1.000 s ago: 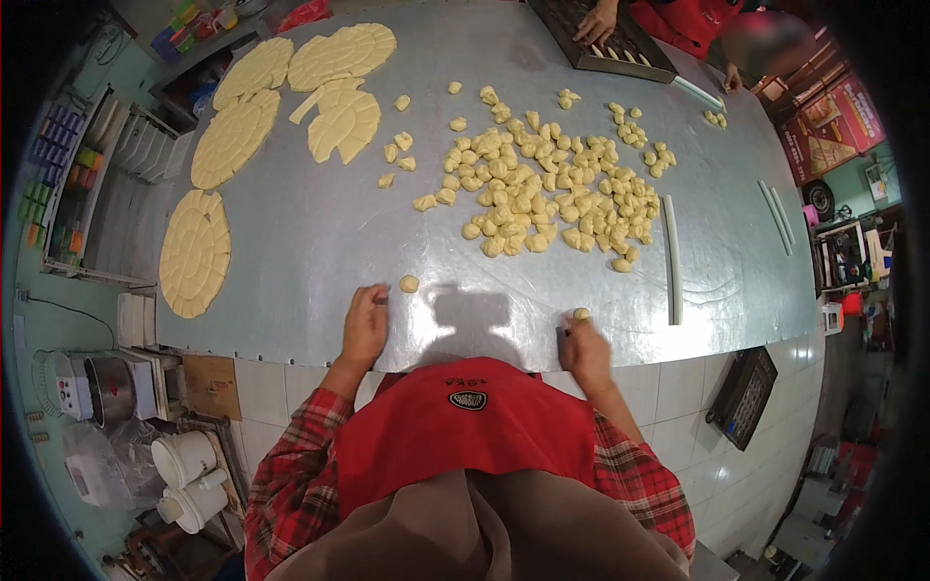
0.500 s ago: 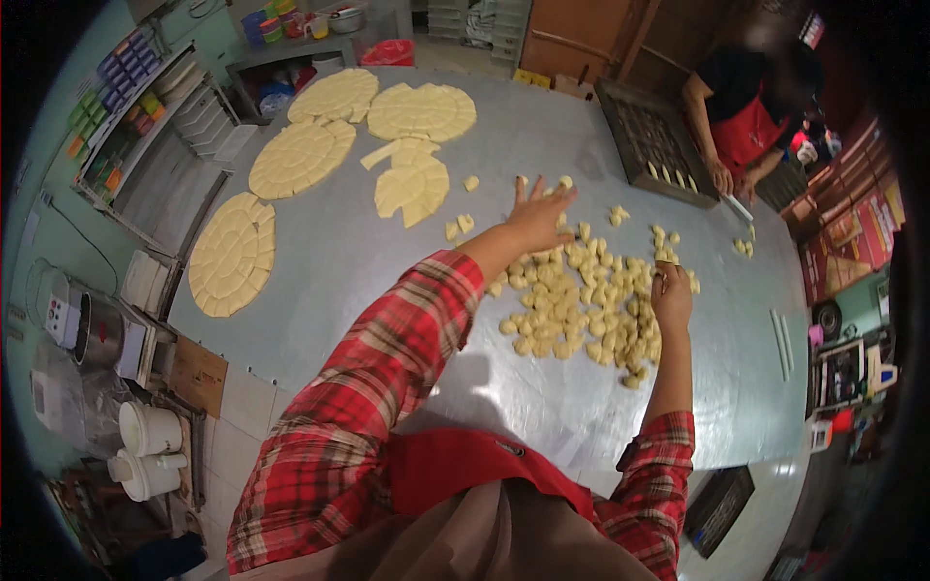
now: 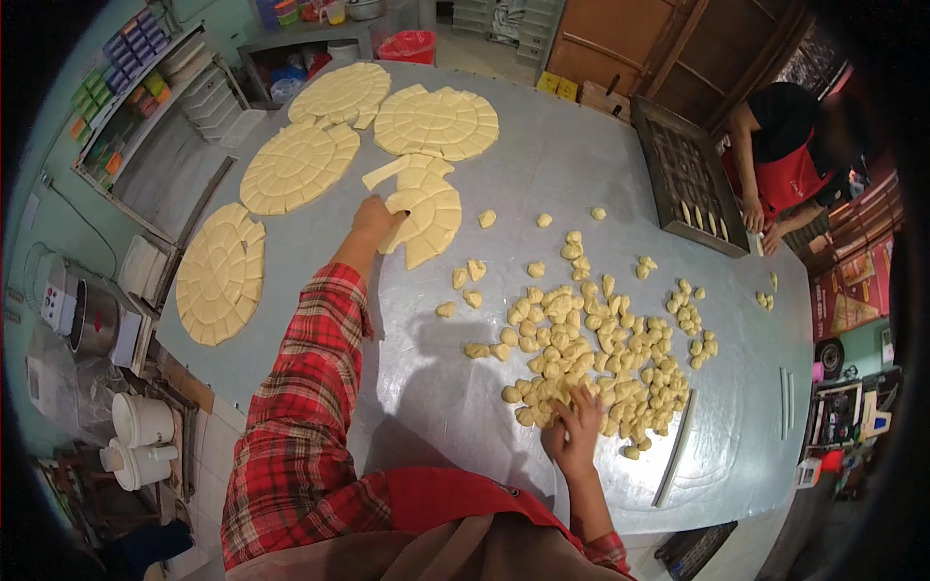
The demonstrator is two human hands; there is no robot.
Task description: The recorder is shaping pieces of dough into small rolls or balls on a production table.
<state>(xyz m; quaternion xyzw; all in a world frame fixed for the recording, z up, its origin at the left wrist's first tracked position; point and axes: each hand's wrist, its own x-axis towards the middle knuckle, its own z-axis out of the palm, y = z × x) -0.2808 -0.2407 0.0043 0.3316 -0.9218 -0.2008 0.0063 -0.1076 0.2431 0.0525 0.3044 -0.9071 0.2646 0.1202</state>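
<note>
My left hand (image 3: 376, 223) is at the left edge of a partly used dough round (image 3: 433, 218), scored into pieces. Its fingers are closed on a dough piece at that edge, and the fingertips are partly hidden. On the near side of the table, my right hand (image 3: 575, 428) touches the front of a large heap of small dough balls (image 3: 572, 344). Its fingers are apart and slightly bent, with nothing visibly held. Several loose dough lumps (image 3: 473, 298) lie between the heap and the cut round.
More scored dough rounds (image 3: 221, 276) cover the left and far side of the metal table (image 3: 407, 349). A pale rod (image 3: 675, 450) lies right of the heap. At the far right, a person (image 3: 785, 160) in a red apron works beside a dark tray (image 3: 678, 174) holding dough strips.
My left hand has moved left from the far side of the dough balls to the cut round. My right hand has come nearer, from the heap's right side to its front. The view has shifted.
</note>
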